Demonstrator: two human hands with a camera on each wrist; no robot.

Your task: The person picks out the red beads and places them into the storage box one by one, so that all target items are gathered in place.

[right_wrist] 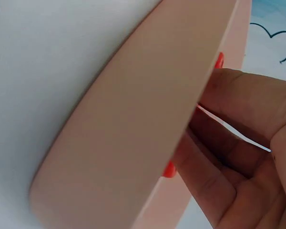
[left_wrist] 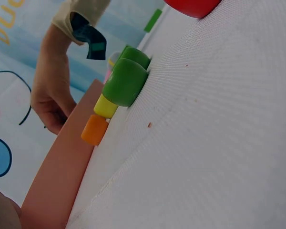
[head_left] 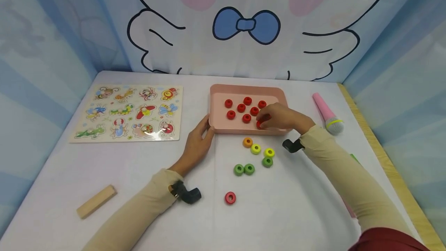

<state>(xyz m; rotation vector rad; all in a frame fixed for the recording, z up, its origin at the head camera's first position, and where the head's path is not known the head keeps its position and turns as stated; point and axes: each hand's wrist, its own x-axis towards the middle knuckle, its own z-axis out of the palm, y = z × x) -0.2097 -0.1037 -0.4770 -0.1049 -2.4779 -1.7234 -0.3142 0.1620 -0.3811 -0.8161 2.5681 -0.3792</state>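
Observation:
A pink tray (head_left: 223, 127) holds several red beads (head_left: 241, 108), each round with a hole. Over its front right corner, my right hand (head_left: 283, 117) pinches a red bead (head_left: 259, 124) low inside the tray; the fingers partly hide it. In the right wrist view, bits of red (right_wrist: 169, 170) show beside the fingertips behind the tray wall (right_wrist: 109, 119). My left hand (head_left: 196, 146) touches the tray's front left corner with its fingers fairly straight. In front of the tray lie an orange bead (head_left: 247, 142), yellow beads (head_left: 256, 149), green beads (head_left: 249, 169) and a lone red bead (head_left: 230, 198).
An insect picture puzzle board (head_left: 127, 113) lies left of the tray. A wooden block (head_left: 96, 201) rests at the front left. A pink toy microphone (head_left: 328, 114) lies to the right. Curtains stand along the back and both sides of the white table (head_left: 195, 227).

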